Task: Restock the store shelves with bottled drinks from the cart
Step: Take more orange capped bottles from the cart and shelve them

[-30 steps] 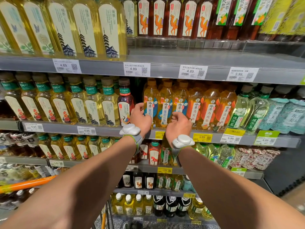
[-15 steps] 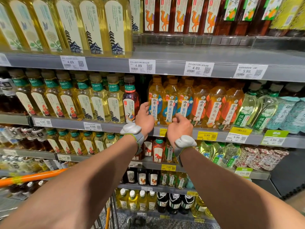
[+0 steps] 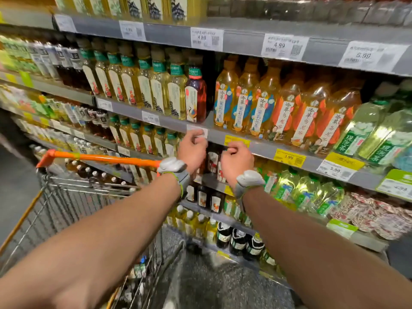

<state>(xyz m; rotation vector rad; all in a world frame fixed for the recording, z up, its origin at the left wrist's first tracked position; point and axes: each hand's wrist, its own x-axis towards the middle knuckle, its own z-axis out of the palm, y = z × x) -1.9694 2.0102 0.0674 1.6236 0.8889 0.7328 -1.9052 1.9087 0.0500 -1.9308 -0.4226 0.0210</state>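
Head view: we see both arms stretched toward the shelf rail [image 3: 263, 150]. Left hand [image 3: 192, 149] sits at a white price tag [image 3: 197, 131] and right hand [image 3: 236, 160] at a yellow tag [image 3: 236, 141]. Both hands have curled fingers and no bottle in them, but we cannot tell whether they pinch the tags. Each wrist carries a white band [image 3: 171, 165]. Directly above stand the amber tea bottles [image 3: 224, 101], upright in a row, with a dark red bottle [image 3: 196, 97] just left of them. The cart [image 3: 100, 158], with its orange handle, is at lower left, with capped bottles [image 3: 94, 175] inside.
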